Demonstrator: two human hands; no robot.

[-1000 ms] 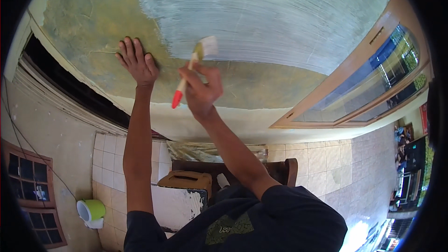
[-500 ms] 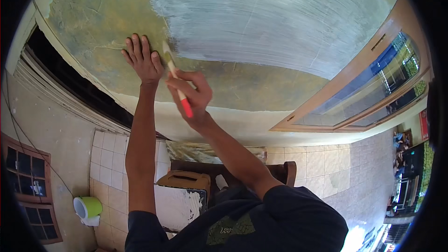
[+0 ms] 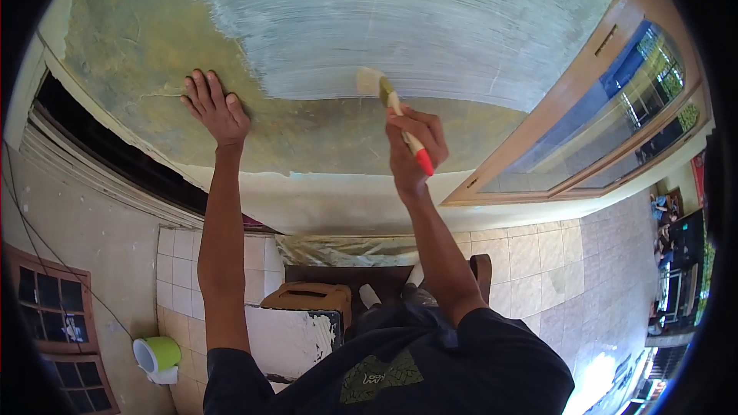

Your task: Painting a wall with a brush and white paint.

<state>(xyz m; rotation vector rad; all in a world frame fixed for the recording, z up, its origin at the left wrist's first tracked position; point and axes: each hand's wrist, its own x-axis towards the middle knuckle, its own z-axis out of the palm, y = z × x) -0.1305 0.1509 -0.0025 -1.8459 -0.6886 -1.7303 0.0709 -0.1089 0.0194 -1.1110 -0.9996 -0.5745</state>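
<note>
My right hand (image 3: 417,142) is closed round the wooden handle of a paintbrush (image 3: 416,146), whose butt end is red. The brush's pale bristles touch the wall at the lower edge of a whitish-blue painted patch (image 3: 430,15). Below and left of that patch shows mottled olive-brown wall (image 3: 307,131), with a few cracks at the upper left. My left hand (image 3: 217,110) lies flat on this olive part with its fingers spread, holding nothing.
A wood-framed window (image 3: 584,131) borders the wall at right. At left runs a dark gap (image 3: 115,142) beside a pale frame. Below me stand a brown case (image 3: 307,297), a paint-smeared white board (image 3: 284,338) and a dark bench (image 3: 478,269). A green bucket (image 3: 163,353) sits at lower left.
My right hand has moved the paintbrush rightward, from beside my left hand to the middle of the wall. The left hand stays on the wall; the view has shifted slightly.
</note>
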